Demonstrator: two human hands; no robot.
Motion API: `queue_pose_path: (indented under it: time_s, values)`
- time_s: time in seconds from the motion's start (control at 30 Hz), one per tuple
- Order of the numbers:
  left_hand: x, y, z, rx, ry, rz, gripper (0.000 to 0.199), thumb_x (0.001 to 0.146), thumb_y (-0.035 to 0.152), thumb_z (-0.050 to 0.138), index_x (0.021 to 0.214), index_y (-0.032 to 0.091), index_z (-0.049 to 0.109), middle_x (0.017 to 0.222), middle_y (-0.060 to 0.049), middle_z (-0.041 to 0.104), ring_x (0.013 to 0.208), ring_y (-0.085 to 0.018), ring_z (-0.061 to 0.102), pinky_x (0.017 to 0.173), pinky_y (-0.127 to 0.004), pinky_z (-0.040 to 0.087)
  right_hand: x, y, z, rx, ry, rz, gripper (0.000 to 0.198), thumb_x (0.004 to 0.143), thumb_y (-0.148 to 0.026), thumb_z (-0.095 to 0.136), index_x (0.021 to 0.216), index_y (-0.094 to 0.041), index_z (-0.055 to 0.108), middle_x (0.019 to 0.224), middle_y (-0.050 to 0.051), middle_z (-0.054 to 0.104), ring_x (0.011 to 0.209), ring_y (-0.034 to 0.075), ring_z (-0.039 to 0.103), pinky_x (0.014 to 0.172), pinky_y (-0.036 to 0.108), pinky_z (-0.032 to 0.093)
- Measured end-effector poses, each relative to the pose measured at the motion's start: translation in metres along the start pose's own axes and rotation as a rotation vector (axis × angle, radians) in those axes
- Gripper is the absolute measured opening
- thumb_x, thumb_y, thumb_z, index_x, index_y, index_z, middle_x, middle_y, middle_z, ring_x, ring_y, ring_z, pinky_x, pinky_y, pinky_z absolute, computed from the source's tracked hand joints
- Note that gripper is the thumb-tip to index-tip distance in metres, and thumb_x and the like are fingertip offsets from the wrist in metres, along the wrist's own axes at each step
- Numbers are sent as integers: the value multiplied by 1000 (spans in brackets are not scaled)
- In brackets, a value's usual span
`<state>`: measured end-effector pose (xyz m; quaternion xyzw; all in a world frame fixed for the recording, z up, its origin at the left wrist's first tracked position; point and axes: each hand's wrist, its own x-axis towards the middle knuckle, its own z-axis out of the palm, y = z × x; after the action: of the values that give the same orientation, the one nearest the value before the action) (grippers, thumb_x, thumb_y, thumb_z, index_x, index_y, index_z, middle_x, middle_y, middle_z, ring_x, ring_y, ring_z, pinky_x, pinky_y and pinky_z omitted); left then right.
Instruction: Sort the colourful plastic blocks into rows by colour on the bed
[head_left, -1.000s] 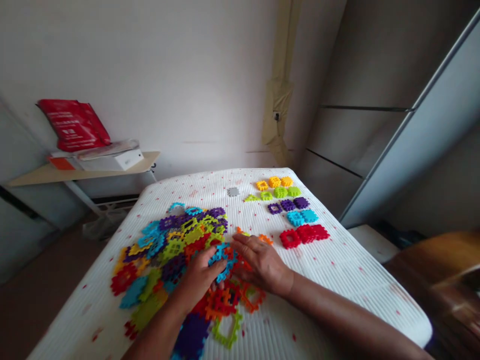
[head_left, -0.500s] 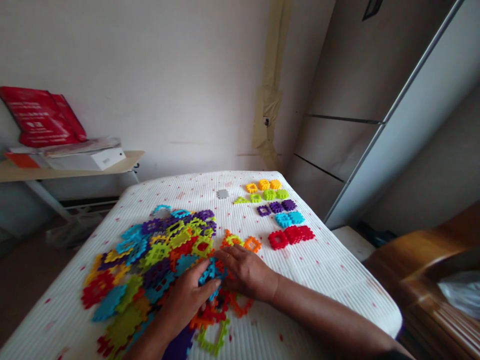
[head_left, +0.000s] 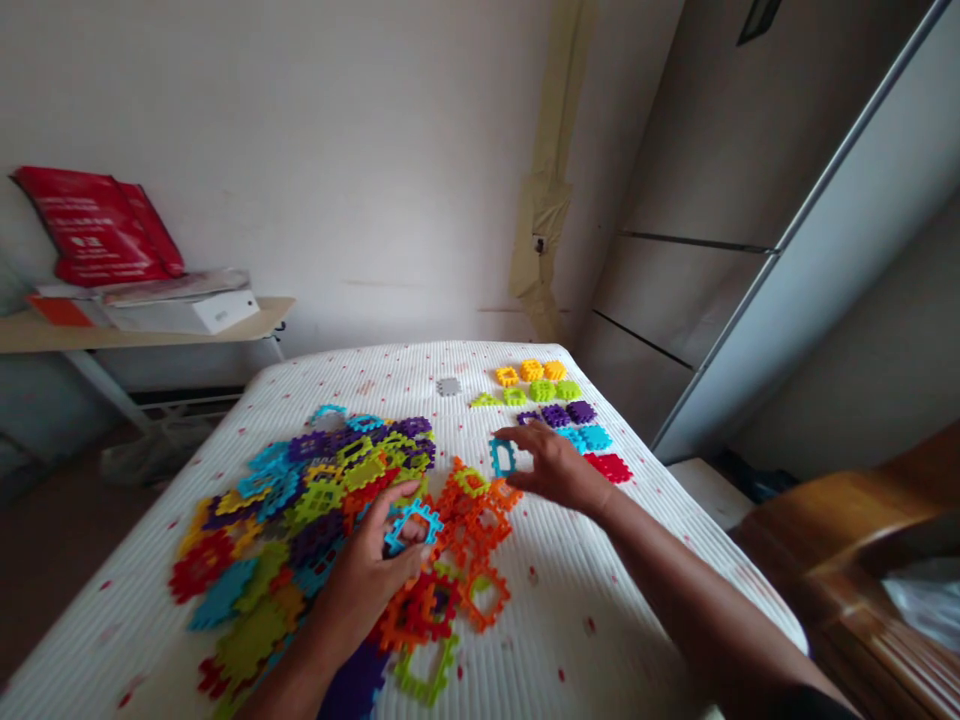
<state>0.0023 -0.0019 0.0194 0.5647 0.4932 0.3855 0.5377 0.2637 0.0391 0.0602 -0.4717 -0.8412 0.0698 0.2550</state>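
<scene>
My left hand (head_left: pixel 379 548) is closed on a light-blue square frame tile (head_left: pixel 412 526) with notched edges, held above the pile. Between the thumb and fingers of my right hand (head_left: pixel 551 463) is another blue frame tile (head_left: pixel 502 457), over the cloth just left of the sorted rows. Under and beside my left hand spreads a mixed pile of notched plastic tiles (head_left: pixel 315 505) in several colours. Orange frame tiles (head_left: pixel 486 592) lie between the hands. Beyond my right hand sit light-blue tiles (head_left: pixel 596 437) and red tiles (head_left: pixel 611 467), the red row partly hidden by the hand.
Rows of yellow tiles (head_left: pixel 532 370), green tiles (head_left: pixel 541 391) and purple tiles (head_left: pixel 580 411) lie at the back right of the white padded surface (head_left: pixel 600 610). A lone grey tile (head_left: pixel 448 386) lies left of them. A cabinet (head_left: pixel 675 250) stands close at right.
My right hand has left the pile and moved right and away from me, carrying a blue frame tile. My left hand has stayed near the pile, its blue frame tile now in plain sight.
</scene>
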Motion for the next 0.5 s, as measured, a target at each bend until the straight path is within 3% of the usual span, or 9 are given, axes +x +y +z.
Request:
queue_pose_path:
  time_s: [0.23, 0.5]
  values:
    - [5, 1, -5, -54, 114, 27, 51, 63, 31, 66, 104, 23, 38, 69, 8, 47, 54, -8, 47, 52, -21, 41, 18, 71, -16, -349, -327, 107, 60, 65, -12, 68, 123, -18, 55, 120, 9, 60, 109, 23, 54, 93, 32, 40]
    - [3, 4, -4, -71, 119, -3, 53, 63, 34, 66, 106, 22, 39, 70, 7, 46, 53, -8, 45, 49, -20, 37, 34, 91, -4, -475, -496, 95, 58, 65, -15, 68, 121, -18, 56, 118, 10, 61, 107, 25, 56, 93, 32, 41]
